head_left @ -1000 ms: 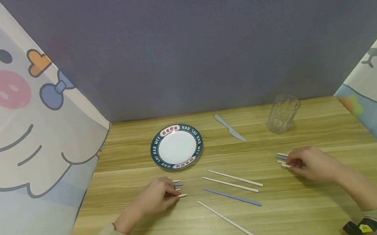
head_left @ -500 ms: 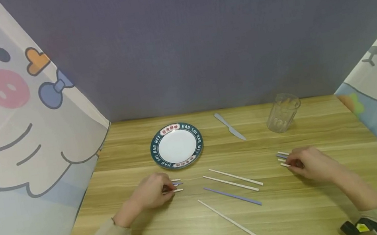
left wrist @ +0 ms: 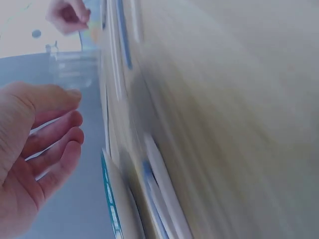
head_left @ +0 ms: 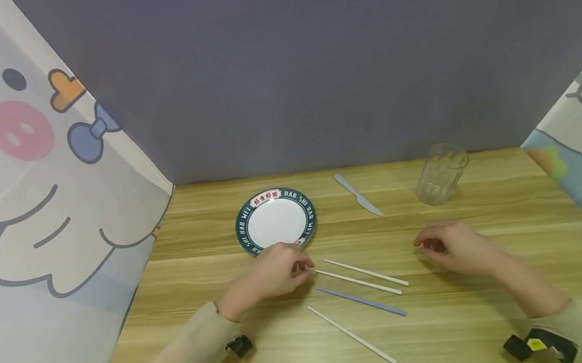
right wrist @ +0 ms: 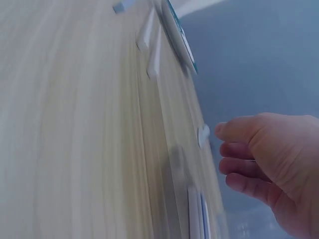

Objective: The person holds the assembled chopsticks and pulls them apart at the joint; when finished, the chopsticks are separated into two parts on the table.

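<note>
Since the earlier frame, the left hand [head_left: 275,270] shifts right and slightly far, to the left ends of the two farther white sticks [head_left: 366,272], its knuckles covering the near rim of the plate [head_left: 276,224]; the right hand [head_left: 459,248] comes a little left, and the stick ends that poked out past each hand no longer show from the head. On my screens both hands read as released: fingers loosely bent, nothing between them and the thumbs. Mid-counter [head_left: 193,238], those two white sticks slant from far left to near right, with a blue stick [head_left: 361,302] and then a nearer white stick [head_left: 352,335] on the near side. I take their spacing as leaving room for fingers around each, and the plate, knife [head_left: 358,195] and glass [head_left: 442,174] as set farther back to stay out of the hands' way. From the head I could believe the left hand touches a white stick, but its wrist camera shows it raised above the counter, with a left-hand group of sticks [left wrist: 168,186] lying by the plate. My right wrist feed likewise finds a right-hand group of sticks [right wrist: 194,214] toward the glass, hidden from the head; blur keeps me from counting them.
</note>
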Action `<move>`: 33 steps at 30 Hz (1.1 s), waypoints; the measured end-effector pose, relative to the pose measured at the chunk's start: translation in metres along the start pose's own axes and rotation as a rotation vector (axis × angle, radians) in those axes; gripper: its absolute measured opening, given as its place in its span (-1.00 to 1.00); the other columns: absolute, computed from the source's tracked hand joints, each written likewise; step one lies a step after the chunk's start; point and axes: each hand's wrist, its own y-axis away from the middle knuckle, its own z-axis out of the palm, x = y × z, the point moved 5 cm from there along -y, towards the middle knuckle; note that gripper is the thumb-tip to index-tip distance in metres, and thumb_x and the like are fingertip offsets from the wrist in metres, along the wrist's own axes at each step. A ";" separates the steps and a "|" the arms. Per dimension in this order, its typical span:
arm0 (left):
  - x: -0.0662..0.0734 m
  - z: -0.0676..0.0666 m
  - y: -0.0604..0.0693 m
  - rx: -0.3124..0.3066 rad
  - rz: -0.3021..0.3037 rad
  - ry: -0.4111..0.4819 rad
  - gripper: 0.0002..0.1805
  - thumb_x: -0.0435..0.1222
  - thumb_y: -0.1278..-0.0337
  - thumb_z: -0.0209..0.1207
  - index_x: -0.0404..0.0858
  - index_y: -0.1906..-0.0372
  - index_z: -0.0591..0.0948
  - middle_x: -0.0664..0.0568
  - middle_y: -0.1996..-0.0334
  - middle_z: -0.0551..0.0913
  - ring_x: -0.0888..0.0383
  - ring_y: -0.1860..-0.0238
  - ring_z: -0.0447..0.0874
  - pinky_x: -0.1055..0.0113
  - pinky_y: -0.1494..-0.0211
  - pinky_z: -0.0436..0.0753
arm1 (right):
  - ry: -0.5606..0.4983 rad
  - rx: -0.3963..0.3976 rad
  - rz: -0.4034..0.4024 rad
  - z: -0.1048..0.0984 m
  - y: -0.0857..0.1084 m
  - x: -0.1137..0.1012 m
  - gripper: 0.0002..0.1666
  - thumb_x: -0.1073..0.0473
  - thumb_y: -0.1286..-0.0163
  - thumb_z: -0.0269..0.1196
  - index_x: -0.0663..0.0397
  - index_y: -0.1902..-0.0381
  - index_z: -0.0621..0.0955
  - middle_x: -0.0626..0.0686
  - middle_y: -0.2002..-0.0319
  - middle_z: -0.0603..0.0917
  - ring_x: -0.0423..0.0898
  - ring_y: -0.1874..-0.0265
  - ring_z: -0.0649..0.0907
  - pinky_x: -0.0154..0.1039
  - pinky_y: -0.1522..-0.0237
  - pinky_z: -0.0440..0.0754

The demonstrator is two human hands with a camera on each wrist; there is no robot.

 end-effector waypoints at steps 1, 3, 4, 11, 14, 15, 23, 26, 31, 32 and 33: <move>0.004 0.001 -0.007 0.001 0.001 0.003 -0.92 -0.30 -0.22 0.45 -0.17 0.20 0.83 0.14 0.36 0.79 0.33 0.41 0.62 0.56 0.32 0.56 | -0.018 -0.004 -0.009 0.002 -0.003 -0.003 -0.76 0.39 -0.18 0.53 -0.01 0.25 0.78 -0.29 0.41 0.64 -0.45 0.45 0.53 -0.47 0.47 0.52; 0.011 0.005 -0.020 -0.006 -0.005 0.011 -0.91 -0.29 -0.25 0.44 -0.15 0.18 0.83 0.15 0.32 0.80 0.34 0.38 0.61 0.56 0.30 0.56 | -0.054 -0.011 -0.029 0.007 -0.009 -0.009 -0.80 0.37 -0.22 0.53 0.02 0.25 0.79 -0.27 0.40 0.66 -0.45 0.44 0.54 -0.47 0.46 0.54; 0.014 0.008 -0.026 -0.012 -0.010 0.015 -0.90 -0.28 -0.26 0.44 -0.15 0.16 0.83 0.15 0.29 0.81 0.36 0.37 0.61 0.57 0.30 0.56 | -0.067 -0.013 -0.041 0.008 -0.012 -0.012 -0.82 0.36 -0.23 0.52 0.03 0.24 0.79 -0.26 0.40 0.67 -0.45 0.43 0.56 -0.47 0.46 0.55; 0.025 0.028 -0.054 -0.042 -0.008 0.002 -0.86 -0.27 -0.30 0.44 -0.11 0.09 0.84 0.15 0.12 0.86 0.31 0.22 0.76 0.57 0.12 0.68 | -0.124 -0.047 -0.096 0.024 -0.028 -0.037 -0.83 0.32 -0.26 0.53 0.03 0.21 0.78 -0.21 0.39 0.71 -0.42 0.43 0.59 -0.46 0.44 0.59; 0.023 0.037 -0.058 -0.075 -0.031 -0.012 -0.85 -0.27 -0.28 0.46 -0.10 0.09 0.85 0.13 0.11 0.86 0.26 0.12 0.79 0.52 0.02 0.71 | -0.121 -0.069 -0.090 0.037 -0.033 -0.048 -0.81 0.26 -0.23 0.56 0.00 0.22 0.77 -0.20 0.37 0.73 -0.39 0.41 0.61 -0.44 0.39 0.61; 0.022 0.041 -0.059 -0.087 -0.036 -0.021 -0.85 -0.27 -0.27 0.46 -0.10 0.09 0.86 0.13 0.12 0.86 0.25 0.10 0.79 0.51 0.00 0.71 | -0.128 -0.084 -0.087 0.041 -0.033 -0.051 -0.81 0.24 -0.24 0.56 0.00 0.22 0.77 -0.19 0.36 0.74 -0.38 0.41 0.61 -0.43 0.38 0.61; 0.026 0.057 -0.063 -0.103 -0.026 -0.061 -0.95 -0.27 -0.29 0.45 -0.10 0.22 0.89 0.13 0.21 0.86 0.22 0.11 0.80 0.47 -0.01 0.72 | -0.190 -0.166 -0.013 0.063 -0.030 -0.061 -0.86 0.32 -0.29 0.50 -0.02 0.31 0.76 -0.20 0.40 0.70 -0.45 0.45 0.55 -0.48 0.43 0.58; 0.026 0.058 -0.065 -0.101 -0.023 -0.060 -0.96 -0.29 -0.27 0.44 -0.08 0.28 0.87 0.16 0.30 0.82 0.31 0.24 0.73 0.56 0.15 0.65 | -0.171 -0.161 0.003 0.064 -0.033 -0.060 -0.82 0.34 -0.29 0.47 -0.06 0.34 0.72 -0.22 0.40 0.66 -0.46 0.45 0.51 -0.48 0.44 0.56; 0.019 0.047 -0.065 -0.084 -0.052 0.054 -0.92 -0.35 -0.13 0.39 -0.10 0.36 0.73 0.24 0.49 0.61 0.41 0.47 0.44 0.61 0.41 0.41 | -0.134 -0.108 -0.027 0.057 -0.050 -0.061 -0.78 0.40 -0.26 0.41 -0.01 0.31 0.63 -0.21 0.36 0.57 -0.44 0.42 0.46 -0.47 0.42 0.56; 0.018 0.043 -0.064 -0.076 -0.058 0.088 -0.91 -0.37 -0.12 0.37 -0.11 0.35 0.70 0.24 0.51 0.58 0.41 0.49 0.41 0.60 0.43 0.39 | -0.134 -0.095 -0.046 0.054 -0.055 -0.062 -0.77 0.42 -0.26 0.39 0.01 0.29 0.60 -0.20 0.36 0.55 -0.45 0.44 0.43 -0.47 0.44 0.54; 0.017 0.039 -0.064 -0.066 -0.063 0.118 -0.91 -0.38 -0.14 0.34 -0.13 0.33 0.67 0.24 0.51 0.56 0.41 0.51 0.39 0.59 0.44 0.39 | -0.131 -0.082 -0.070 0.052 -0.060 -0.064 -0.77 0.44 -0.27 0.37 0.04 0.27 0.58 -0.20 0.37 0.52 -0.45 0.46 0.40 -0.48 0.46 0.50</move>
